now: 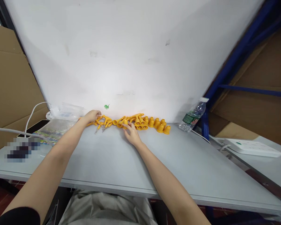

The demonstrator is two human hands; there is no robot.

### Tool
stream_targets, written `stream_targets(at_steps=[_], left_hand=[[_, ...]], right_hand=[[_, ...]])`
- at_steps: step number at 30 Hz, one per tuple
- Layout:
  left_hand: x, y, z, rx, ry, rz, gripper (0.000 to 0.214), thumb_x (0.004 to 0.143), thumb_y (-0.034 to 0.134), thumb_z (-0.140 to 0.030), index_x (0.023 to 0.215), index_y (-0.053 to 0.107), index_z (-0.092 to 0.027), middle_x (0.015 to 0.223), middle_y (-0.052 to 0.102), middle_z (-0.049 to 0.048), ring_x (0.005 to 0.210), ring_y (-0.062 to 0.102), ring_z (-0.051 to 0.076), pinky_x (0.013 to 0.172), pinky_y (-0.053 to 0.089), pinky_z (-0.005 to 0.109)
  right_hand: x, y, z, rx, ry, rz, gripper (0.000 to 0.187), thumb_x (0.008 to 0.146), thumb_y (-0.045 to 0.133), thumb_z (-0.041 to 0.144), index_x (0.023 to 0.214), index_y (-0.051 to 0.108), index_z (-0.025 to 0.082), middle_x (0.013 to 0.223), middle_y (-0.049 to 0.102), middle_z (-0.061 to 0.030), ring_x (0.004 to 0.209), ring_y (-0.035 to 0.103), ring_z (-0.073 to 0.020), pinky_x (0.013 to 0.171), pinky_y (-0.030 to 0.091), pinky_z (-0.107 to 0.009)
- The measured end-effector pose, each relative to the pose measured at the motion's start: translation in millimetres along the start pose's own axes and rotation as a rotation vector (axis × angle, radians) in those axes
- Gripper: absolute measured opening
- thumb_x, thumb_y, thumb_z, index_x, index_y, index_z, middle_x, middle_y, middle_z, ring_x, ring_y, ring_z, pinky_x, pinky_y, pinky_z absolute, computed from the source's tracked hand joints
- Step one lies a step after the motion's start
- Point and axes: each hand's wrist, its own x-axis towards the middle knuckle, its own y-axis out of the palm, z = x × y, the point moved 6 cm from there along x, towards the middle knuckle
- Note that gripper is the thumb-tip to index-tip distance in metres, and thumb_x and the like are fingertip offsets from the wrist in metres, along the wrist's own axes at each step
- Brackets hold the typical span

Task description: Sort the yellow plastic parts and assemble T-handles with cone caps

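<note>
My left hand is closed at the back of the table, a bit of silver chain at its fingertips. Close beside it lie yellow forked plastic pieces, with short metal chains hanging loose onto the tabletop. My right hand reaches into the middle of the row, its thumb and fingers around a yellow cone-shaped plastic piece. Just past its fingers, several yellow hollow cones with stems lie stacked, their open ends towards me. Further right, yellow ribbed cups stand upside down.
A white panel rises behind the grey table. To the right are a plastic bottle, leaning, and a white power strip. Clear plastic bags, a white cable and a cardboard box are on the left.
</note>
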Motion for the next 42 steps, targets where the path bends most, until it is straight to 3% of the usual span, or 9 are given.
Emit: stream_targets(at_steps=[5,9,13,16,22,27,33,38,42], left_hand=[[-2,-26.9,5,-0.3,-0.046,-0.24,0.015,0.087,0.045,-0.024,0.079,0.056,-0.019,0.083,0.062,0.0045,0.081,0.058,0.018,0.081,0.047,0.03],[-14,-33.4,0,-0.596,-0.103,-0.346,0.013,0.092,0.041,-0.029,0.084,0.048,-0.021,0.092,0.058,0.0037,0.085,0.056,0.015,0.078,0.05,0.03],[-33,-17.5,-7,-1.04,-0.265,-0.359,0.019,0.097,0.032,-0.04,0.098,0.044,-0.025,0.108,0.057,0.0049,0.085,0.062,0.014,0.067,0.053,0.028],[-49,-3.1,-19,-1.292,-0.264,-0.357,0.026,0.097,0.028,-0.047,0.11,0.042,-0.029,0.115,0.058,0.0065,0.091,0.066,0.016,0.068,0.055,0.03],[-76,24.5,-32,-1.419,-0.328,-0.287,0.053,0.091,0.025,-0.067,0.133,0.035,-0.037,0.123,0.055,0.0084,0.097,0.066,0.017,0.072,0.058,0.032],[-84,43.1,-26,-1.587,-0.451,-0.282,0.047,0.095,0.026,-0.06,0.126,0.045,-0.029,0.11,0.06,0.0081,0.088,0.066,0.016,0.068,0.058,0.031],[-83,48.5,-28,-1.385,-0.339,-0.29,0.021,0.088,0.058,-0.026,0.108,0.06,-0.019,0.118,0.062,0.0094,0.099,0.063,0.016,0.076,0.054,0.026],[-89,35.8,-34,-0.757,-0.18,-0.408,0.028,0.09,0.049,-0.021,0.113,0.064,-0.016,0.12,0.064,0.0118,0.114,0.058,0.024,0.097,0.049,0.04],[-93,34.5,-36,-0.321,-0.154,-0.367,0.036,0.088,0.051,-0.02,0.121,0.065,-0.019,0.114,0.063,0.0129,0.114,0.058,0.029,0.102,0.044,0.045]], right_hand=[[0,-1,0,0.01,0.005,0.001,0.038,0.09,0.046,0.029,0.123,0.063,0.025,0.119,0.05,-0.0117,0.117,0.054,-0.0256,0.102,0.046,-0.046],[0,-3,3,0.02,0.01,-0.005,0.038,0.091,0.045,0.035,0.123,0.063,0.025,0.12,0.05,-0.0117,0.119,0.053,-0.0259,0.101,0.047,-0.046],[0,-3,4,0.014,0.039,-0.027,0.037,0.093,0.042,0.039,0.12,0.064,0.026,0.12,0.051,-0.0118,0.12,0.052,-0.0268,0.097,0.049,-0.046],[0,-2,5,0.001,0.052,-0.024,0.036,0.094,0.041,0.037,0.12,0.064,0.026,0.119,0.051,-0.0121,0.118,0.054,-0.0269,0.096,0.049,-0.046],[1,-1,6,0.004,0.023,-0.013,0.039,0.094,0.042,0.034,0.127,0.061,0.026,0.119,0.051,-0.012,0.104,0.061,-0.0243,0.094,0.051,-0.045],[1,-3,4,0.012,0.023,-0.027,0.041,0.093,0.044,0.036,0.13,0.059,0.027,0.12,0.051,-0.0117,0.107,0.06,-0.024,0.094,0.05,-0.043],[3,-6,4,0.063,-0.005,-0.064,0.048,0.091,0.045,0.036,0.136,0.05,0.019,0.123,0.054,-0.0148,0.118,0.054,-0.0255,0.101,0.045,-0.045],[5,-5,-4,0.119,0.018,-0.113,0.047,0.082,0.058,0.035,0.125,0.051,0.016,0.117,0.062,-0.0153,0.109,0.059,-0.0271,0.096,0.048,-0.047],[7,-6,-10,0.15,0.053,-0.096,0.038,0.078,0.062,0.034,0.111,0.056,0.018,0.11,0.066,-0.0125,0.101,0.062,-0.0264,0.09,0.05,-0.045]])
